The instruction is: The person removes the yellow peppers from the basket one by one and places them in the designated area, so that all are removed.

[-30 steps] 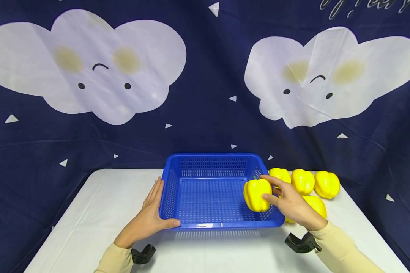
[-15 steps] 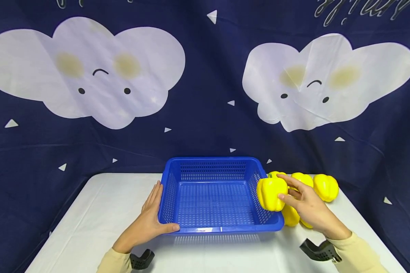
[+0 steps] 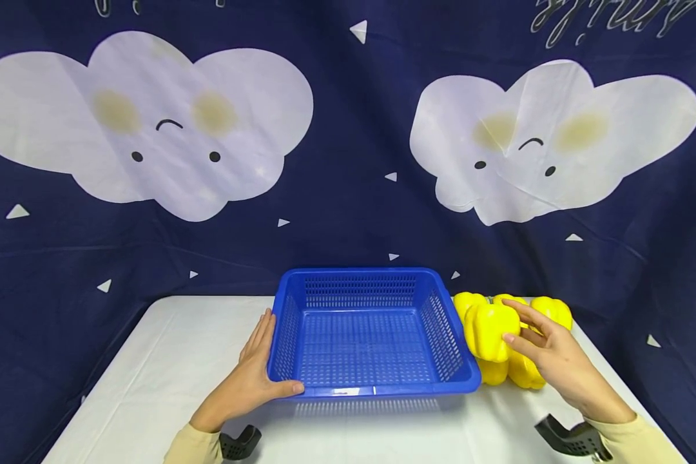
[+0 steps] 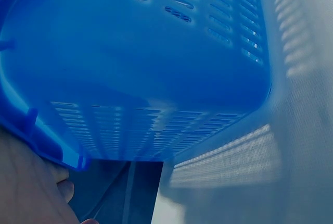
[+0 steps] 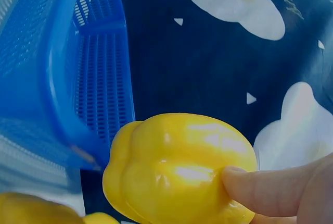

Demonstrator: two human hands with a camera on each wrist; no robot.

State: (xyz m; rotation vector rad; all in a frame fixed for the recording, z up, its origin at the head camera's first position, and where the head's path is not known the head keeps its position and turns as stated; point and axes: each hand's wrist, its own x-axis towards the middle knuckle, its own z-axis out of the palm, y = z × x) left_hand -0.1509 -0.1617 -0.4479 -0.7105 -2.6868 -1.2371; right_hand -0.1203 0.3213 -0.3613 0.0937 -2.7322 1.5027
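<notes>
In the head view, my right hand holds a yellow bell pepper between thumb and fingers, just outside the right rim of a blue plastic basket. The right wrist view shows the thumb pressing the side of this bell pepper, with the basket wall to its left. My left hand rests at the basket's front left corner, fingers straight along the outer left side and thumb on the front rim. In the left wrist view, the basket's perforated outer wall fills most of the frame.
Several more yellow bell peppers, among them one at the back and one in front, lie on the white table right of the basket. A dark blue cloth with clouds hangs behind. A black wrist mount sits below each hand.
My right hand has carried the bell pepper rightward, from over the basket's right part, past the rim, to above the other peppers. The left hand and basket stay put; the head view has tilted slightly.
</notes>
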